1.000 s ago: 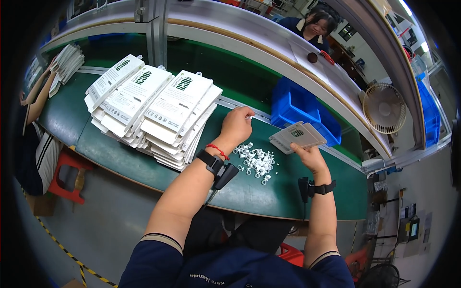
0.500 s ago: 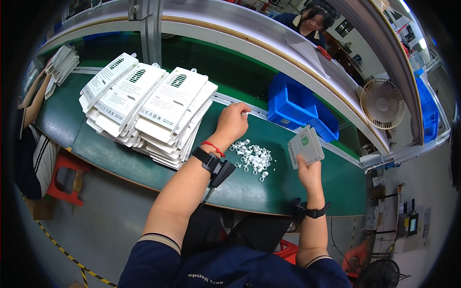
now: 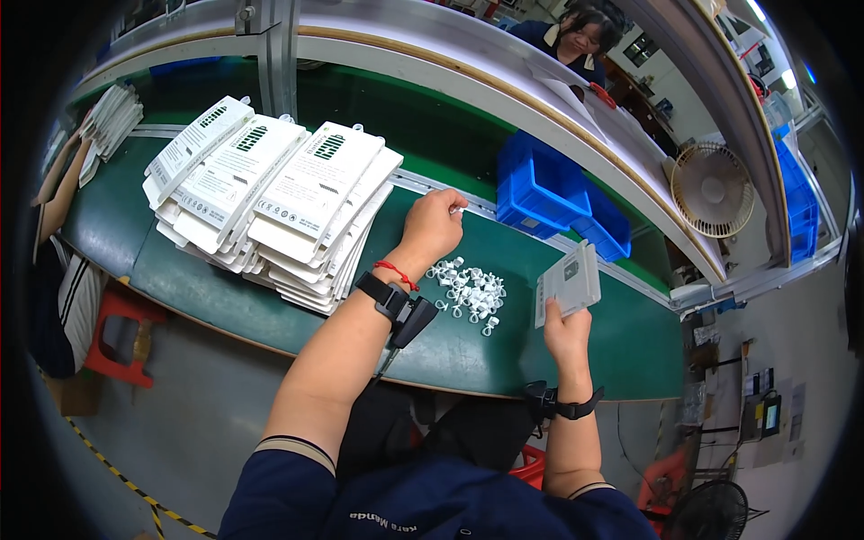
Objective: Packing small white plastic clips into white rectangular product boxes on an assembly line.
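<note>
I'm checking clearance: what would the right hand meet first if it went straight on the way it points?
Beyond the thin white box it holds, the right hand would probably meet the blue plastic bins first, or the silver metal rail before them if low; depth is unclear.

Wearer's two hands (image 3: 432,223) (image 3: 567,337), two black straps (image 3: 382,290) (image 3: 580,409)

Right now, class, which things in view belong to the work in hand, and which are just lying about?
Seemingly in use:
white box, held in the right hand
small white piece, apparently pinched in the left hand
pile of white looped pieces on the green table
stacks of white boxes

Seemingly just about:
blue bins
fan
red stool
</note>
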`<state>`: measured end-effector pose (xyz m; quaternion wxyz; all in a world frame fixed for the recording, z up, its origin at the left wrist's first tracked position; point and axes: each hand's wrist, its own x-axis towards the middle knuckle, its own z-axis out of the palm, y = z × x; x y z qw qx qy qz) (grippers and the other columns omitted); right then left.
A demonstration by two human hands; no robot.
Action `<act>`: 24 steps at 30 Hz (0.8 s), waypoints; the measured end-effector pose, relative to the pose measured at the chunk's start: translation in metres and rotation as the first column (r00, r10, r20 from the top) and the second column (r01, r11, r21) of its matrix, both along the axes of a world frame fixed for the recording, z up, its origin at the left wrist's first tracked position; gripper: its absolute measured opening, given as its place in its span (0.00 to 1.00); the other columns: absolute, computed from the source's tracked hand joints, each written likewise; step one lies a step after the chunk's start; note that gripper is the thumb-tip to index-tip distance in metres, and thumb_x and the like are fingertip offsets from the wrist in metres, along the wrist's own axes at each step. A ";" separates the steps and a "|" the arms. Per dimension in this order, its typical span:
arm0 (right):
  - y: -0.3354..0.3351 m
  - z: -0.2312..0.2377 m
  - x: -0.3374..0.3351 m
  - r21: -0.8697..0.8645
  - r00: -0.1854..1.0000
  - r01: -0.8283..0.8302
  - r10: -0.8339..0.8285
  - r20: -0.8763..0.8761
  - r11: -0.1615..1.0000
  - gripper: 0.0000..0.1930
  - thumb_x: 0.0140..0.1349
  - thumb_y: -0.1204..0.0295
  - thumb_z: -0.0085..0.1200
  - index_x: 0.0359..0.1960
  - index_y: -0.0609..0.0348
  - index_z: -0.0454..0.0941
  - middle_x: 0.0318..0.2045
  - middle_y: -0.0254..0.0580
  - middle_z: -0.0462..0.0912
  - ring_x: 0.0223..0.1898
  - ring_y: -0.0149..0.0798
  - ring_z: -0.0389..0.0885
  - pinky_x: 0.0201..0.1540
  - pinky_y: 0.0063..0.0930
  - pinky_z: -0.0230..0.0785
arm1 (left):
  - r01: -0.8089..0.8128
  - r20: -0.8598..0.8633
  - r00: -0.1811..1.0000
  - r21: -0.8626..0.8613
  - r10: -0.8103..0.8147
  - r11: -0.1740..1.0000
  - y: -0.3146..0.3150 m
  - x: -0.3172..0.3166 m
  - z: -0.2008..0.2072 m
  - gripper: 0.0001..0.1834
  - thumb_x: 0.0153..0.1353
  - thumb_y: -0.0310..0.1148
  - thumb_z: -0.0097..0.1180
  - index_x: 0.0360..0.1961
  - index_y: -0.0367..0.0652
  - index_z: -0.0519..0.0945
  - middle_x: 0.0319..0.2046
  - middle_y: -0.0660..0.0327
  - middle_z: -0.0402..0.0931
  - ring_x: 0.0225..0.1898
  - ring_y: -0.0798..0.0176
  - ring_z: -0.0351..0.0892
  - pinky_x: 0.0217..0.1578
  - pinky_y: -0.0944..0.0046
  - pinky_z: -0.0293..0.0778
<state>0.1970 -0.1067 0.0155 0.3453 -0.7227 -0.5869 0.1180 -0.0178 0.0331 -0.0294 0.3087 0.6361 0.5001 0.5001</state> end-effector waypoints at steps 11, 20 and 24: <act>0.016 0.018 0.002 0.069 0.666 -0.302 0.262 -0.698 0.951 0.18 0.66 0.68 0.50 0.50 0.72 0.72 0.46 0.47 0.79 0.46 0.35 0.77 0.49 0.28 0.69 | 0.191 0.161 0.970 -0.032 -0.183 0.981 -0.005 0.002 0.012 0.06 0.56 0.24 0.56 0.35 0.39 0.80 0.33 0.58 0.79 0.31 0.62 0.78 0.34 0.64 0.74; 0.047 0.022 -0.012 -0.123 0.545 -0.596 0.287 -0.788 0.793 0.18 0.64 0.68 0.53 0.50 0.70 0.74 0.43 0.44 0.80 0.44 0.35 0.78 0.49 0.29 0.70 | 0.676 0.633 0.590 -0.046 -0.502 0.736 -0.009 -0.002 0.024 0.07 0.61 0.25 0.53 0.40 0.36 0.77 0.36 0.61 0.78 0.35 0.72 0.76 0.30 0.73 0.75; 0.062 0.018 -0.020 -0.086 0.553 -0.595 0.330 -0.765 0.799 0.19 0.64 0.67 0.52 0.52 0.68 0.72 0.46 0.43 0.79 0.45 0.34 0.77 0.49 0.29 0.69 | 0.608 0.558 0.689 -0.097 -0.463 0.788 -0.009 -0.001 0.018 0.06 0.62 0.24 0.53 0.40 0.35 0.76 0.33 0.62 0.77 0.29 0.74 0.74 0.26 0.74 0.73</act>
